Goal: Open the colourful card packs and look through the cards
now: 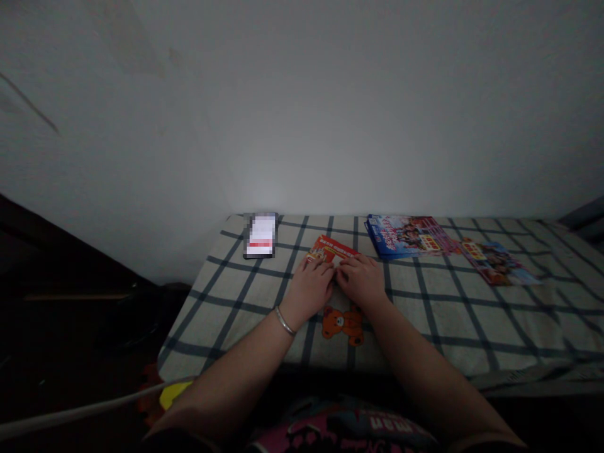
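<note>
A red printed leaflet (330, 243) with white lettering lies on the checked cloth in front of me. My left hand (311, 286), a silver bangle at its wrist, rests on the left part of the leaflet with bent fingers holding it down. From the right, my right hand (363, 278) grips the leaflet's near right part, its fingers curled and almost touching the left hand. Both hands cover the near portion of the leaflet, so its lower edge is hidden. An orange teddy bear picture (342, 324) shows on the cloth just below my wrists.
A checked tablecloth (415, 340) covers the table against a grey wall (302, 113). A phone (261, 236) with a lit screen lies at the far left. Colourful leaflets in a stack (406, 236) lie right of my hands, with another leaflet (500, 261) farther right.
</note>
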The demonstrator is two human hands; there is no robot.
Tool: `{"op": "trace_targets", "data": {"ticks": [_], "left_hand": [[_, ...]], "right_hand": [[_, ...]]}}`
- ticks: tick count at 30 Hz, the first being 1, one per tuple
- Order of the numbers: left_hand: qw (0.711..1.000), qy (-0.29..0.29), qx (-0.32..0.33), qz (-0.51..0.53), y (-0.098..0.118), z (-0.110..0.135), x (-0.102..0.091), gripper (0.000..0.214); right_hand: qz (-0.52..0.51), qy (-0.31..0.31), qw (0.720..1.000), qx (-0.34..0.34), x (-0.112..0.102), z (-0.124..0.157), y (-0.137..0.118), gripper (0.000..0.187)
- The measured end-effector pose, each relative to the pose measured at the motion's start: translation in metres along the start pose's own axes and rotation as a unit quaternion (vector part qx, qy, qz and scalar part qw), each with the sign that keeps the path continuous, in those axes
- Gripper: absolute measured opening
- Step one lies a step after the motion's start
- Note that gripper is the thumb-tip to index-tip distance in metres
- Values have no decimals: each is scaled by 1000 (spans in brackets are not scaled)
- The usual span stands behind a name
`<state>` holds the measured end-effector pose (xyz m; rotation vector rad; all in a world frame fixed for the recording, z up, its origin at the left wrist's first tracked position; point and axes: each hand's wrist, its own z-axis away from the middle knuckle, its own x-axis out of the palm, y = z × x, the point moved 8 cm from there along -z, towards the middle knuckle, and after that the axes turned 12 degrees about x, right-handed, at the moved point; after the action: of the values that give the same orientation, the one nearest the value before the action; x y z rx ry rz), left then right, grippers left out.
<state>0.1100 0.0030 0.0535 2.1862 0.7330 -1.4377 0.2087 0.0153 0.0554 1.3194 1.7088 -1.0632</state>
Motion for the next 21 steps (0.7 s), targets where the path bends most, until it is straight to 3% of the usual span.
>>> {"op": "trace_targets", "data": {"ticks": [6, 21], "left_hand": [[1000, 2, -4, 5, -1, 0, 1, 27], [1000, 9, 4, -2, 0, 1, 2, 28]], "right_hand": [[2, -4, 1000, -6, -1, -3, 4, 25], [21, -21, 998, 56, -5, -6, 17, 25]]}}
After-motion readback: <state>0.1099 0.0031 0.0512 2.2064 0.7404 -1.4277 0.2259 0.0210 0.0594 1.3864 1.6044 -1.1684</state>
